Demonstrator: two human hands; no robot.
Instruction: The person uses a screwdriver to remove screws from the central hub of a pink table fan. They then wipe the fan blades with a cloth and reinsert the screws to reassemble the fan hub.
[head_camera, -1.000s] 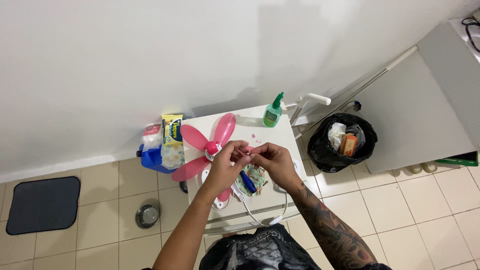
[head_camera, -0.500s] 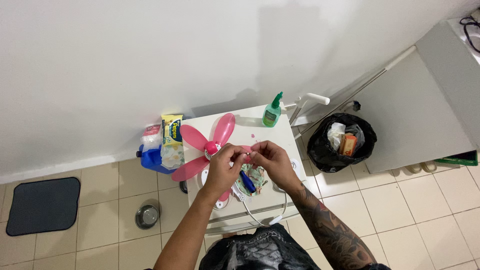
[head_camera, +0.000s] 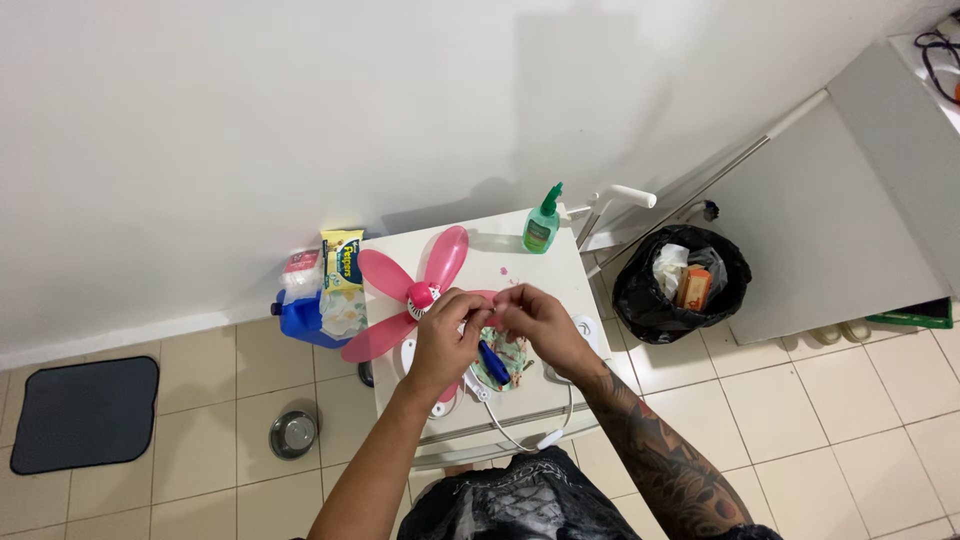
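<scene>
A pink fan blade (head_camera: 400, 290) with three lobes lies on a small white table (head_camera: 520, 275). My left hand (head_camera: 445, 340) and my right hand (head_camera: 535, 320) meet over the table's middle, fingertips pinched together on a small pink part by the blade's hub. Under my hands lie a blue-handled tool (head_camera: 494, 362), a patterned cloth (head_camera: 512, 355) and a white fan base with a white cord (head_camera: 520, 435). What exactly sits between my fingers is too small to tell.
A green spray bottle (head_camera: 541, 224) stands at the table's far edge. A black bin bag (head_camera: 680, 285) with rubbish is on the right. A blue container (head_camera: 300, 315) and a yellow packet (head_camera: 342, 262) sit left of the table. A metal bowl (head_camera: 292, 433) and dark mat (head_camera: 85, 412) lie on the tiled floor.
My hands have stayed over the blade's hub, the fingers shifting slightly as they work the small pink part. Nothing else has moved.
</scene>
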